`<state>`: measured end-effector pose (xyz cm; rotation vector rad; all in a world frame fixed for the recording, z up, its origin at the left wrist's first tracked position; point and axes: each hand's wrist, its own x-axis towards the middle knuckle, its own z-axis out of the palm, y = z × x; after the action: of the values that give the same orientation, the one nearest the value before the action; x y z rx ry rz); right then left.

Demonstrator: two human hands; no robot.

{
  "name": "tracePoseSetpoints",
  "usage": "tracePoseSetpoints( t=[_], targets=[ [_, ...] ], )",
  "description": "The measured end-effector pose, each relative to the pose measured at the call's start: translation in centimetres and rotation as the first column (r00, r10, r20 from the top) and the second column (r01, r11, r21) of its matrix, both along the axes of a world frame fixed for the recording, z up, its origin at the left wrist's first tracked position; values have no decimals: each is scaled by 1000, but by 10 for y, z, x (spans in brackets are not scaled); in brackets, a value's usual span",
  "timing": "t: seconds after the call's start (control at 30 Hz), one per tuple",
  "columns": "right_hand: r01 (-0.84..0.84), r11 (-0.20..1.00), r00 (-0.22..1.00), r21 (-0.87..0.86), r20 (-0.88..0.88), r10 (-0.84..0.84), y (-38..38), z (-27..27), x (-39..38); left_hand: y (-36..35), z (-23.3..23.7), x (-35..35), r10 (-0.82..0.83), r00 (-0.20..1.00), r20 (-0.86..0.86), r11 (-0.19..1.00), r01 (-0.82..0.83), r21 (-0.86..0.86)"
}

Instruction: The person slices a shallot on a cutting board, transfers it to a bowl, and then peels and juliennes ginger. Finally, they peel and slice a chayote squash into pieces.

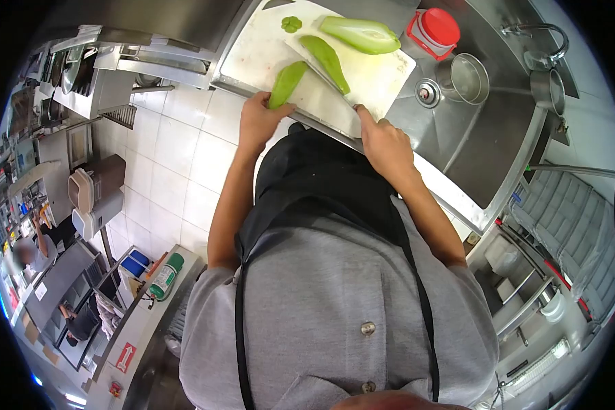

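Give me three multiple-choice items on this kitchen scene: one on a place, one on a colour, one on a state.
1. Where does the steel pot stand?
A. In the sink
B. On the cutting board
C. On the floor tiles

2. What colour is the container's lid?
A. Green
B. Red
C. White

3. What is the left hand doing?
A. Resting empty
B. Turning the tap
C. Gripping a green vegetable slice

Answers:
1 A: the pot sits in the basin, next to the drain.
2 B: the lid is plainly red.
3 C: the fingers curl over the near end of the slice.
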<state>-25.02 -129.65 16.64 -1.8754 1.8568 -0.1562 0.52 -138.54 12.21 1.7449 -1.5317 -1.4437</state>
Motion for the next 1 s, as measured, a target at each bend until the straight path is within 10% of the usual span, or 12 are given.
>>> tracePoseSetpoints(
  t=[0.2,1.0],
  targets=[
    [-141,982,958,-127,-269,102,4,0,-2,-6,36,-1,414,779,-471,878,-204,433],
    [-401,900,747,-173,-630,212,15,42,1,-13,44,2,423,718,-552,826,-56,561]
  ],
)
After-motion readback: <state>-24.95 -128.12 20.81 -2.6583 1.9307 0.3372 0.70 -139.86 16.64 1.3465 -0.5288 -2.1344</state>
